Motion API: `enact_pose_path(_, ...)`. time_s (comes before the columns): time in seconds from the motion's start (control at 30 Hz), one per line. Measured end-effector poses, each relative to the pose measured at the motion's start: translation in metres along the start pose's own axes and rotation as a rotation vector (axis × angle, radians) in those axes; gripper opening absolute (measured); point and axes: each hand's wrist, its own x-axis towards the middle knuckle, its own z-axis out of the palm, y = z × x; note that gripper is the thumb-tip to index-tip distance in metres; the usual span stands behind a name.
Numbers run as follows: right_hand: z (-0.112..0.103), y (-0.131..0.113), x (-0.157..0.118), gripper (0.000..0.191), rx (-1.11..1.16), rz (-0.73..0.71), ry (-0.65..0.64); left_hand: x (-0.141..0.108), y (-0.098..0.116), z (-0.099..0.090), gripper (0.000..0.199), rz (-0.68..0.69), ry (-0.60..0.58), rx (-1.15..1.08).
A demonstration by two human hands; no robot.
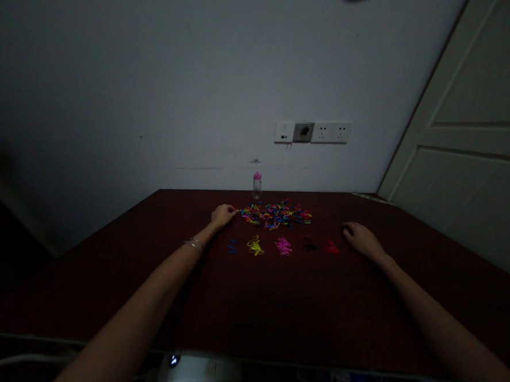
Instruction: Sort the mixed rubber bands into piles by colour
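Note:
A heap of mixed coloured bands (275, 214) lies on the dark red table (274, 307). My left hand (224, 215) is at the heap's left edge, its fingertips pinched together at a small piece too tiny to name. Nearer me, a row of sorted groups runs left to right: blue bands (232, 246), yellow bands (255, 246), pink bands (283, 246), dark bands (309, 245) and red bands (331, 247). My right hand (361, 239) rests on the table right of the red group, fingers loosely curved; nothing shows in it.
Behind the heap stands a clear bottle with a pink top (257, 186). Wall sockets (313, 132) sit above the table's back edge. A white panelled door (469, 152) is at the right. A white device (198, 373) shows below the front edge.

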Motion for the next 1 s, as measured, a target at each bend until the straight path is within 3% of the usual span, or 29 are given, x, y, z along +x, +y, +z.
enact_pose_path(0.53,-0.005,-0.005,-0.005,0.037,0.058,0.015,0.023,0.003,-0.002,-0.003,0.024,0.031,0.041,-0.073)
enact_pose_path(0.7,-0.004,-0.004,-0.005,0.038,0.054,0.001,0.022,0.008,0.001,-0.013,0.027,0.153,0.022,-0.105)
enact_pose_path(0.87,-0.002,-0.001,-0.003,0.038,0.043,-0.003,0.022,-0.007,0.031,-0.023,0.025,0.397,-0.071,-0.184)
enact_pose_path(1.0,-0.001,0.000,-0.003,0.039,0.041,-0.005,0.021,-0.041,0.067,-0.026,0.022,0.555,-0.263,-0.285)
